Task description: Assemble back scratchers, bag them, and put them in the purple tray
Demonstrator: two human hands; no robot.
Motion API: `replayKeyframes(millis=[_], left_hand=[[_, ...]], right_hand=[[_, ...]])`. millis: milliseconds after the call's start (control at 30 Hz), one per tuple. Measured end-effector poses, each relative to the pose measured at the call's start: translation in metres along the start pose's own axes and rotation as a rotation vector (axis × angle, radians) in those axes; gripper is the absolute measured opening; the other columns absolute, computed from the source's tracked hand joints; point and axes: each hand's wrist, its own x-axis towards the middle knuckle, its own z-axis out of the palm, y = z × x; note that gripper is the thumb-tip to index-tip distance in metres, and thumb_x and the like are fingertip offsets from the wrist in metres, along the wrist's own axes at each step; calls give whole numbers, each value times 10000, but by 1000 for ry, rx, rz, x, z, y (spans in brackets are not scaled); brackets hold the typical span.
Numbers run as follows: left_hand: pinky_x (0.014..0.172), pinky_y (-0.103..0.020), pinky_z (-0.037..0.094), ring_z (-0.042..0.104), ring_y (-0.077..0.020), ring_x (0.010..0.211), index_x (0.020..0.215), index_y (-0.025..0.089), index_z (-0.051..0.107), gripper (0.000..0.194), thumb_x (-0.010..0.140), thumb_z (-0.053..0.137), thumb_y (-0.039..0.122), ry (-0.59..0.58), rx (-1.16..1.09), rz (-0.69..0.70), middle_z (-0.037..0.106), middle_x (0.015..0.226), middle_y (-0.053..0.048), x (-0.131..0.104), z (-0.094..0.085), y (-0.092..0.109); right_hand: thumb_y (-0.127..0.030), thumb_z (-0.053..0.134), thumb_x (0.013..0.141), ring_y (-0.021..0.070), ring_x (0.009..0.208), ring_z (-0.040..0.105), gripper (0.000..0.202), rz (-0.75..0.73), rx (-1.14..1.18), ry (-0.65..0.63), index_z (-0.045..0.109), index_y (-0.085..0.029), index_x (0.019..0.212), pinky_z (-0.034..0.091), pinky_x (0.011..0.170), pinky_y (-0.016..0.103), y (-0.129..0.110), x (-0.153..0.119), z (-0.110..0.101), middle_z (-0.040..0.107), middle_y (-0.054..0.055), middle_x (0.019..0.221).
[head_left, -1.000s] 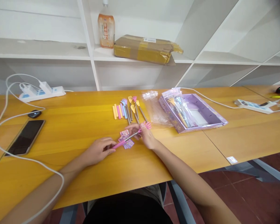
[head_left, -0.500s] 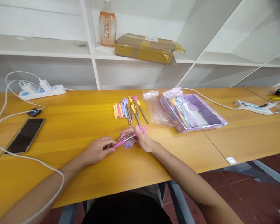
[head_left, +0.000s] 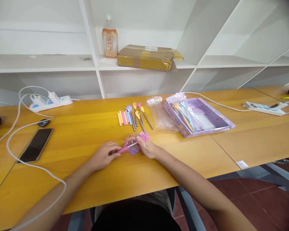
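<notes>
My left hand (head_left: 107, 155) is closed around the pink handle of a back scratcher (head_left: 123, 149). My right hand (head_left: 144, 146) grips the same back scratcher near its pink claw head, where the metal rod enters the fingers. Beneath them, partly hidden, lie small purple printed cards (head_left: 134, 150). Just beyond my hands rest several metal rods with hand-shaped heads (head_left: 138, 115) in yellow, pink, blue and purple. To their left, loose coloured handles (head_left: 124, 118) lie side by side in a row.
A purple box (head_left: 213, 128) holding bagged back scratchers stands right of centre, beside clear plastic bags (head_left: 160, 114). At left are a phone (head_left: 36, 146), a white cable and a power strip (head_left: 51, 102). A taped carton (head_left: 146, 57) and a bottle (head_left: 109, 41) occupy the shelf.
The camera view has tilted slightly, shifting the shelf lower in the picture. Both hands keep hold of the back scratcher, with its claw head turned a little.
</notes>
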Motion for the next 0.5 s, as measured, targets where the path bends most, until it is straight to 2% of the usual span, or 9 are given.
replayKeyframes(millis=[100,200,267,333,400,500], left_hand=[[838,-318,461,606,-201,902,1105,227,736,232,1050,593,401,2,-21,-41,686,968,-37,2,-3,4],[893,-326,475,626,-208,973,1116,219,712,274,1070,536,423,-15,-70,-84,705,1054,-49,2,-11,12],[906,-326,480,634,-208,984,1111,214,701,300,1077,504,437,-35,-80,-115,711,1070,-50,0,-19,20],[896,-321,482,636,-207,965,1099,211,692,326,1079,480,458,-55,-61,-140,711,1051,-46,-5,-28,28],[883,-314,482,634,-204,944,1079,213,685,341,1080,462,471,-91,-32,-147,710,1027,-39,-10,-36,38],[869,-307,483,638,-201,929,1086,223,674,314,1079,447,439,-148,30,-148,714,1036,-33,-20,-40,53]], right_hand=[[-679,238,1109,165,747,597,697,115,112,-60,642,-192,1403,555,839,361,0,5,-8,690,63,989],[-668,533,1042,185,800,638,709,169,103,-100,464,-196,1567,577,834,365,-6,8,-26,685,47,975],[-582,701,978,199,907,663,836,151,-58,31,336,-231,1644,590,848,368,-14,4,-39,676,77,1138],[-486,732,978,212,1000,664,863,81,-312,202,276,-262,1675,597,866,379,-24,-5,-48,619,118,1306],[-393,684,1021,244,1120,649,720,-38,-597,272,354,-266,1648,588,934,411,-34,-17,-50,572,148,1394],[-246,528,1093,258,1118,652,375,-224,-940,183,582,-230,1464,567,958,416,-46,-34,-40,653,134,1251]])
